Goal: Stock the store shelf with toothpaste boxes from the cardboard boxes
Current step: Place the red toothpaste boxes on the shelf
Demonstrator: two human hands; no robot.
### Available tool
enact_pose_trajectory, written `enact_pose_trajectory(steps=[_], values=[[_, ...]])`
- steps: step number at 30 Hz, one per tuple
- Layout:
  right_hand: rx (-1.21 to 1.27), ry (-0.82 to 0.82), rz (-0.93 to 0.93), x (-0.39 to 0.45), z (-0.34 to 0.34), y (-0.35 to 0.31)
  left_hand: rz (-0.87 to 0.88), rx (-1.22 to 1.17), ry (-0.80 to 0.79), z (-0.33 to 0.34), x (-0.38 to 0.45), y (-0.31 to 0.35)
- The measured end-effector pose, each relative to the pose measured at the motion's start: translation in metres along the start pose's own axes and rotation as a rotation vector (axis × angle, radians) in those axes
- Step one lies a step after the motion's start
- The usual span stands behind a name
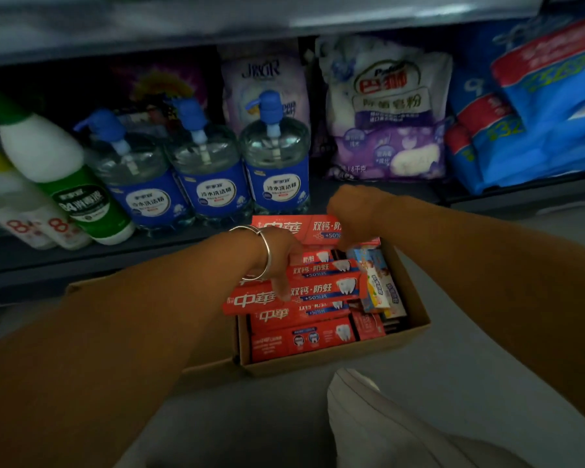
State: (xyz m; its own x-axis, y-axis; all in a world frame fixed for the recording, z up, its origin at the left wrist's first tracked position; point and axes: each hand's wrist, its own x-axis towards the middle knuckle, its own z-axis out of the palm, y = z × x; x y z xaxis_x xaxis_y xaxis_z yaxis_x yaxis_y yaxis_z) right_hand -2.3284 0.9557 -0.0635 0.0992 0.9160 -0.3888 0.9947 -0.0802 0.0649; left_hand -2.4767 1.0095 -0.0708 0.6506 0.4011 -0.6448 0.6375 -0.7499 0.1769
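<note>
Here my left hand [279,261] is pinching a red toothpaste box [294,295] lying just beneath it atop the cardboard box [416,298], long axis running left-right, while my right hand [348,214] is hovering half-curled above.

An open brown cardboard box [416,309] sits on the floor just before the lowest shelf [81,261]. Red toothpaste boxes [318,292] lie flat and stacked inside, some askew, with several smaller colourful cartons [377,285] at its right side.
</note>
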Motion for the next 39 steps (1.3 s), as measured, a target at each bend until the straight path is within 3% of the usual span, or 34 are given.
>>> enact_pose_trajectory(steps=[21, 39], values=[[-0.079, 0.277, 0.049, -0.089, -0.150, 0.004, -0.023, 0.160, 0.299, -0.123, -0.122, 0.030], [-0.119, 0.490, 0.111, -0.097, -0.251, 0.032, -0.007, 0.198, 0.489, -0.230, -0.159, 0.034]])
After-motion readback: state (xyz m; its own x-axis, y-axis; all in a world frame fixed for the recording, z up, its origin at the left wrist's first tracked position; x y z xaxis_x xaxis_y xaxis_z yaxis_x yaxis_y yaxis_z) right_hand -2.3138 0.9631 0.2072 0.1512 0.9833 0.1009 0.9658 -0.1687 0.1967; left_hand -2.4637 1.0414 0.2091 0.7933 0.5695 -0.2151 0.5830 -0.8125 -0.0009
